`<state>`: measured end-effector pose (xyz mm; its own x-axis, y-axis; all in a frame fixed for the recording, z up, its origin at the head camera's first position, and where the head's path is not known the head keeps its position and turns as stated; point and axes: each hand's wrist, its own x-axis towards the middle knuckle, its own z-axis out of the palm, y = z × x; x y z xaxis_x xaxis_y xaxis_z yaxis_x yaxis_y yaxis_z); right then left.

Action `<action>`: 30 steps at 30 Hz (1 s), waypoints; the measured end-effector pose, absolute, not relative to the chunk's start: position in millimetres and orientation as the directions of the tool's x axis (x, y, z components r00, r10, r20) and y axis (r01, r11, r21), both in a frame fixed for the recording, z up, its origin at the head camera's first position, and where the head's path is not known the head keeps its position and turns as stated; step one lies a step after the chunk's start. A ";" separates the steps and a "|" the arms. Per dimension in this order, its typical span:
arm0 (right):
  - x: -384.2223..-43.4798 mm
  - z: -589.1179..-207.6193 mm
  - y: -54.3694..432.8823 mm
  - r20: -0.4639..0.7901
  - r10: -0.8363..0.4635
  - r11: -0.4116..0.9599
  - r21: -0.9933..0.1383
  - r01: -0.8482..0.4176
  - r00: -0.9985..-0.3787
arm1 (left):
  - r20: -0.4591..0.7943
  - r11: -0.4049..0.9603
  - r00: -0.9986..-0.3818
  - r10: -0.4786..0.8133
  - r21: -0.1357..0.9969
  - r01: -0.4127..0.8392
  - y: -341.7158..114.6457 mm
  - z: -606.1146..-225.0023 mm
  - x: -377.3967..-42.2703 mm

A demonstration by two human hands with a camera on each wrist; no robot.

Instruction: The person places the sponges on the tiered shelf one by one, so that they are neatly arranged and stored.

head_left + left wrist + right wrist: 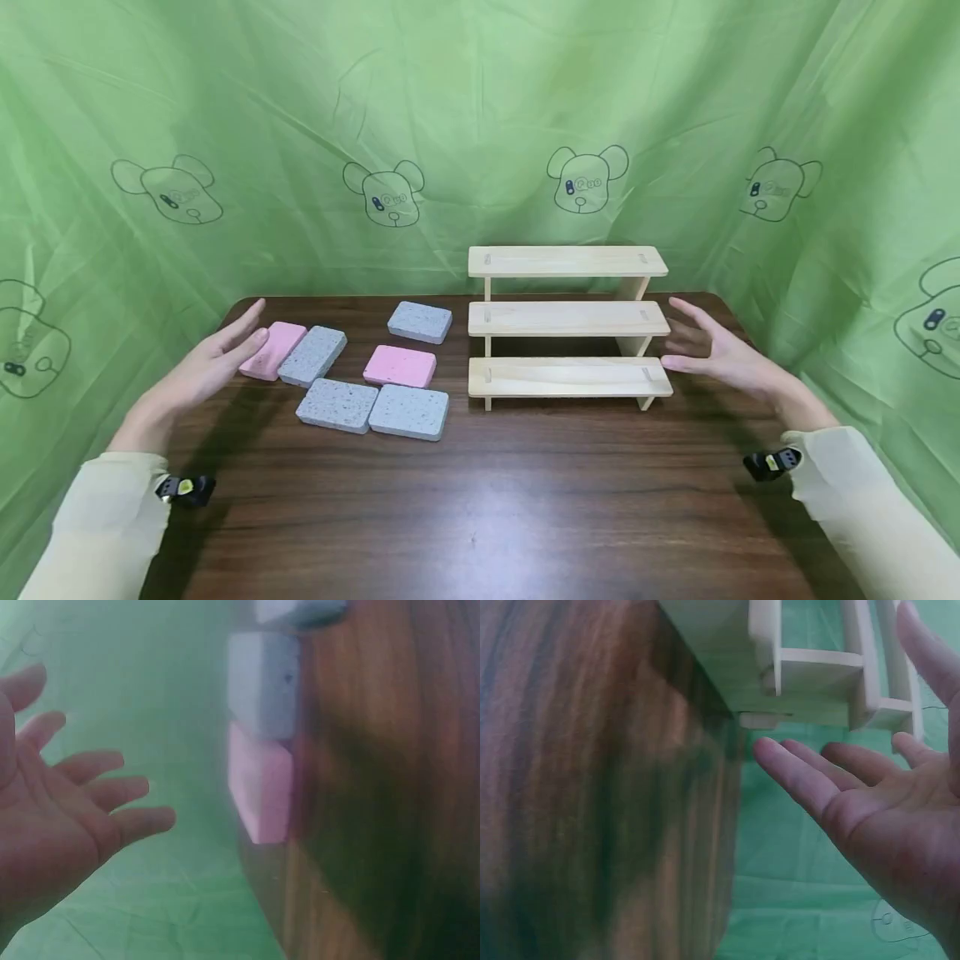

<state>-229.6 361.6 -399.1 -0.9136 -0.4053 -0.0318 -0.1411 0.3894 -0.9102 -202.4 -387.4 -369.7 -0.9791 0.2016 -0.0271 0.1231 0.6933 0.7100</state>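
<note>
My left hand (202, 371) is held over the left side of the table, beside a pink sponge (273, 351), with its fingers extended and nothing in it. In the left wrist view its palm shows, the fingers apart from the sponges. A grey speckled sponge (312, 356) leans close against that pink one. A second pink sponge (401, 366) lies among several grey sponges nearer the middle. On the other side, my right hand (723, 354) hovers with spread fingers next to a pale wooden three-tier stand (570, 377). The right wrist view shows that palm (900, 814) holding nothing.
The dark wooden table (480, 508) has its back edge close to a green curtain (480, 100) with drawn bear heads, which hangs around the back and sides. A grey sponge (420, 322) lies apart near the back edge, left of the stand.
</note>
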 end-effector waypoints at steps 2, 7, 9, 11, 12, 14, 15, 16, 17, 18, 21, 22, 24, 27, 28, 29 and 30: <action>-229.5 -405.6 365.2 -0.054 -0.442 0.328 -0.939 -0.106 -0.895 | -0.006 0.691 -0.984 0.180 0.713 0.122 -391.0 -374.1 -203.9; -230.5 -421.3 369.1 -0.112 -0.483 0.223 -0.975 0.002 -0.868 | 0.023 0.679 -0.992 0.121 0.728 0.099 -399.3 -386.1 -205.8; -230.8 -426.2 368.1 -0.150 -0.466 0.232 -0.972 0.043 -0.872 | 0.054 0.677 -0.996 0.077 0.731 0.092 -402.5 -390.5 -206.7; -230.7 -429.8 367.4 -0.190 -0.448 0.251 -0.965 0.081 -0.873 | 0.097 0.669 -0.995 0.033 0.737 0.094 -404.8 -394.2 -207.7; -230.5 -431.0 367.0 -0.208 -0.440 0.257 -0.961 0.099 -0.874 | 0.110 0.656 -0.994 0.017 0.749 0.094 -405.5 -395.7 -208.1; -230.3 -432.6 366.4 -0.229 -0.431 0.265 -0.957 0.121 -0.873 | 0.115 0.610 -0.993 0.001 0.787 0.091 -405.5 -398.3 -208.6; -230.4 -433.4 366.5 -0.234 -0.429 0.267 -0.955 0.125 -0.872 | 0.110 0.583 -0.994 0.003 0.807 0.091 -404.9 -399.1 -208.5; -230.5 -434.6 366.8 -0.235 -0.432 0.268 -0.955 0.125 -0.871 | 0.096 0.551 -0.995 0.010 0.830 0.086 -403.9 -400.1 -208.0; -230.7 -435.6 366.8 -0.236 -0.435 0.266 -0.956 0.126 -0.869 | 0.078 0.515 -0.997 0.023 0.854 0.079 -402.7 -401.3 -207.4; -231.2 -436.9 366.7 -0.234 -0.443 0.258 -0.958 0.127 -0.865 | 0.057 0.483 -0.998 0.040 0.873 0.069 -401.3 -402.6 -206.5; -234.2 -442.3 366.4 -0.225 -0.486 0.225 -0.966 0.128 -0.845 | 0.000 0.408 -0.995 0.099 0.912 0.041 -396.5 -407.7 -201.8; -235.3 -444.1 366.0 -0.222 -0.501 0.212 -0.969 0.130 -0.836 | -0.013 0.394 -0.993 0.115 0.918 0.034 -394.9 -410.3 -199.9; -237.0 -447.3 365.3 -0.214 -0.527 0.193 -0.973 0.130 -0.823 | -0.035 0.376 -0.988 0.150 0.926 0.024 -391.8 -416.2 -195.7; -237.7 -450.7 365.3 -0.207 -0.544 0.175 -0.976 0.130 -0.813 | -0.049 0.405 -0.979 0.197 0.914 0.036 -387.7 -425.7 -189.8; -237.5 -451.6 365.6 -0.204 -0.548 0.168 -0.977 0.132 -0.811 | -0.051 0.432 -0.976 0.213 0.901 0.047 -386.5 -428.5 -188.2; -237.0 -452.4 365.9 -0.202 -0.551 0.159 -0.978 0.136 -0.810 | -0.058 0.452 -0.972 0.229 0.890 0.053 -385.4 -431.1 -186.7; -236.4 -453.3 366.2 -0.204 -0.552 0.148 -0.978 0.145 -0.809 | -0.064 0.474 -0.967 0.245 0.878 0.062 -384.3 -433.3 -185.4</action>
<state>-236.4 366.2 -453.3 -0.8085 -0.5521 -0.2036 0.1450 0.1483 -0.9783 -185.4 -384.3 -433.3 -0.9675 0.2448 -0.0640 0.0619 0.4744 0.8781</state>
